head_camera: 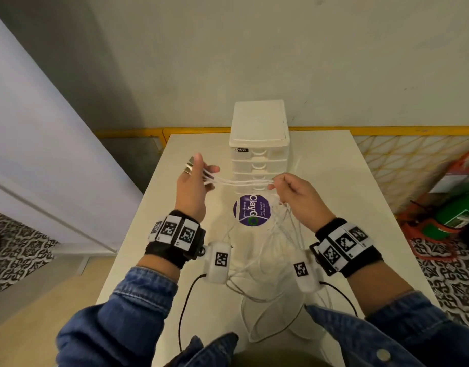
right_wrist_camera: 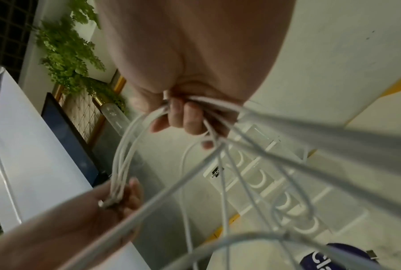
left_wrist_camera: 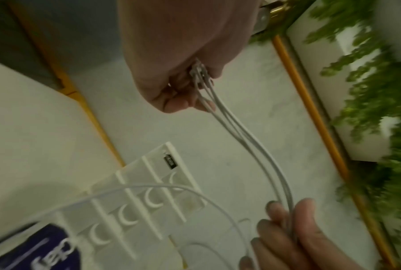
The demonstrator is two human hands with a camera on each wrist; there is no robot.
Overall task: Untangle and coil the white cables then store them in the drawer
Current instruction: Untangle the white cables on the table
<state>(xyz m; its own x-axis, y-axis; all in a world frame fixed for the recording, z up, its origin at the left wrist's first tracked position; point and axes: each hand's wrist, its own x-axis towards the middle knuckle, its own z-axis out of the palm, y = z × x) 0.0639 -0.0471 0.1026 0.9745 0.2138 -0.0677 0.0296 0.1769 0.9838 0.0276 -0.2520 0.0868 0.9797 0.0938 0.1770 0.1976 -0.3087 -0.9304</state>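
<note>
The plug ends of the thin white cables are buried inside both hands, their slack loops leave the head view's lower edge behind the blue denim sleeves, and blurred strands defeat counting in the right wrist view.

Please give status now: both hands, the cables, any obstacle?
Left hand and right hand each grip white cables, strands stretched between them. Rest hangs tangled on table. Drawer unit shut. Nothing in the way.

Home interior, patterned floor tiles, hanging plant, white table
</note>
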